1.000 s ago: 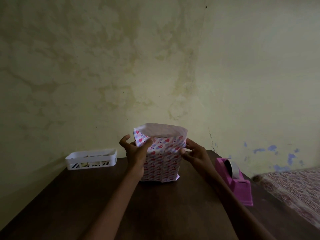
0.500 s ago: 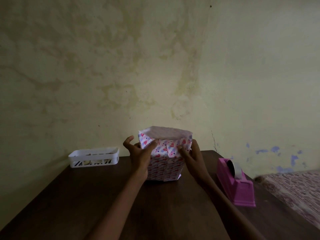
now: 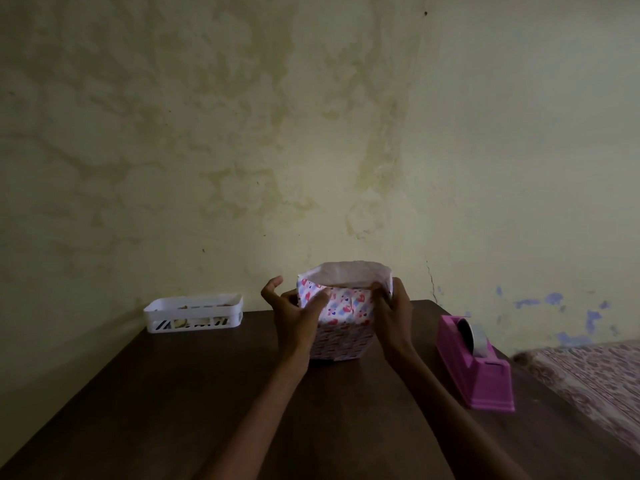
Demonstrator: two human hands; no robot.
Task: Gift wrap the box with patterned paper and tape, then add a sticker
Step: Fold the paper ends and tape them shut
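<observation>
Steadying the box [image 3: 341, 336] upright near the far side of the table [image 3: 173, 393], I am curling my left hand [image 3: 294, 315] round its left edge, thumb pressing the patterned paper [image 3: 346, 301] (its top is standing open). My right hand [image 3: 393, 315] is gripping the right corner, fingers [image 3: 381, 299] bent over the paper. A pink tape dispenser [image 3: 474, 365] is sitting to its right.

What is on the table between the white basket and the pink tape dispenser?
In the head view, only the paper-wrapped box, gripped by the left hand and the right hand, stands between the white basket and the pink tape dispenser.
</observation>
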